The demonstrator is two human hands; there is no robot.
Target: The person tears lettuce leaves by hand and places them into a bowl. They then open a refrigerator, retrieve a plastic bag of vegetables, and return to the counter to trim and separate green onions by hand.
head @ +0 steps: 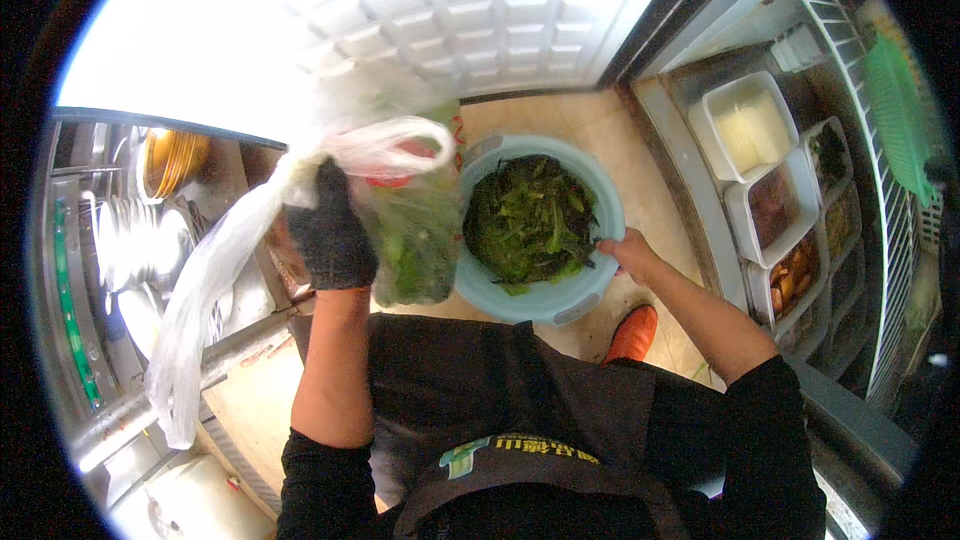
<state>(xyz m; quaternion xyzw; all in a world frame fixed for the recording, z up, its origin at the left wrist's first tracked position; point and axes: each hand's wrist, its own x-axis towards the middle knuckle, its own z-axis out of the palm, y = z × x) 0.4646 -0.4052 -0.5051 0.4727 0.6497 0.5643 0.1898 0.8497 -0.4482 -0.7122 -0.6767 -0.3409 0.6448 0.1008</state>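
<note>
A dark knitted glove covers my left hand (326, 236), whose fingers are closed around the gathered neck of a clear plastic bag (416, 255). Green vegetables show through its blurred film, and red print marks it. The bag's white handles (217, 270) flop out on both sides of the fist. On the right, my bare right hand (631, 251) grips the rim of a light blue plastic basin (480, 285). Dark green leafy vegetables (532, 217) are heaped inside the basin. The bag hangs directly left of the basin, overlapping its edge in view.
An open refrigerator with a white wire rack (862, 135) and several food containers (742, 127) stands at right. Plates (131, 244) and yellow bowls (169, 161) fill a shelf at left. A bright ridged white panel (495, 22) rises ahead. My orange shoe (631, 334) is on the tiled floor (592, 120).
</note>
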